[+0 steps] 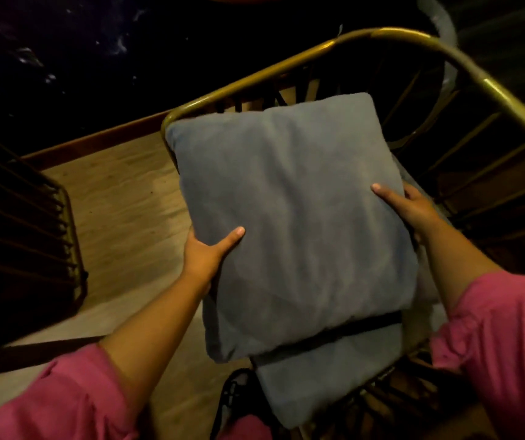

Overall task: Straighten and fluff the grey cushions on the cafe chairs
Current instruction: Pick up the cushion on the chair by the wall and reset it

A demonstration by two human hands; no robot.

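A square grey cushion (289, 217) is held up over the seat of a cafe chair (413, 38) with a curved brass-coloured rail and dark spindles. My left hand (207, 252) grips its left edge, thumb on top and fingers hidden underneath. My right hand (410, 208) grips its right edge the same way. A second grey cushion (334, 373) lies flat on the chair seat below, partly covered by the held one, with a dark band across it.
Another dark spindle-backed chair (26, 223) stands at the left. Light wooden floor (121, 217) runs between the two chairs. A dark wall or counter face (80, 58) with a wooden skirting is behind. Pink sleeves cover both my forearms.
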